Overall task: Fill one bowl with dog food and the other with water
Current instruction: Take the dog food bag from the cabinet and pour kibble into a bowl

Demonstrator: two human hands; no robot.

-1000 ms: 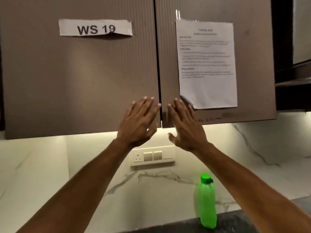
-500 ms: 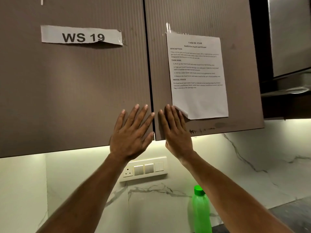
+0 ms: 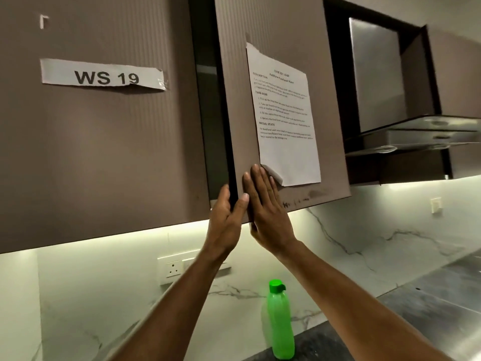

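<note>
1. Head view, against the frame half a second ago: the right cabinet door [image 3: 281,100] has swung out from the closed line, so a dark gap now shows between it and the left cabinet door [image 3: 104,152], which has stayed shut. Both hands lay flat on the door fronts then; now they meet at the opened door's lower left corner.
2. Head view, left hand [image 3: 226,220]: it is raised, thumb up along the door's front edge, fingers reaching behind that edge, so it grips the right door's free edge.
3. Head view, right hand [image 3: 265,209]: it lies flat on the door's front with straight fingers, relaxed and holding nothing, fingertips touching the curled lower corner of the taped paper sheet [image 3: 286,121].
4. Head view, surroundings: a "WS 19" label [image 3: 102,75] sits on the left door. A green bottle [image 3: 281,321] with its cap on stands upright on the dark countertop [image 3: 429,308] near its back edge, by the marble wall. No bowl or dog food is in view.
</note>
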